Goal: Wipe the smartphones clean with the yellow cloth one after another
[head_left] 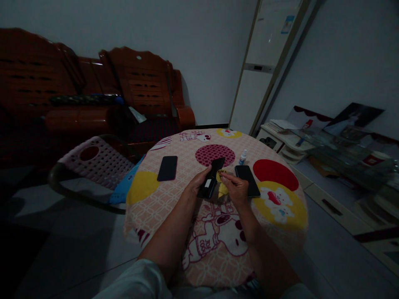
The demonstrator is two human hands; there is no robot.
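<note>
My left hand [199,182] is closed around a black, phone-shaped device [217,167], tilted above the table, with a bright white patch low on its face. Pinched in my right hand [238,189] is a small yellow cloth [222,189], close against the device's right side. Whether the cloth touches it is hard to see. Under and beside my right hand lies a dark phone or tablet [249,179], partly covered by the fingers. Just behind that stands a small white bottle [242,158] with a blue label. Another dark phone [167,168] rests flat on the left.
A patterned cloth [174,199] covers the round table. To the left are a woven chair [96,162] holding a blue item, and carved wooden seats [143,79] by the wall. A tall white cabinet-like unit [254,95] stands behind; a cluttered low cabinet [324,199] runs along the right.
</note>
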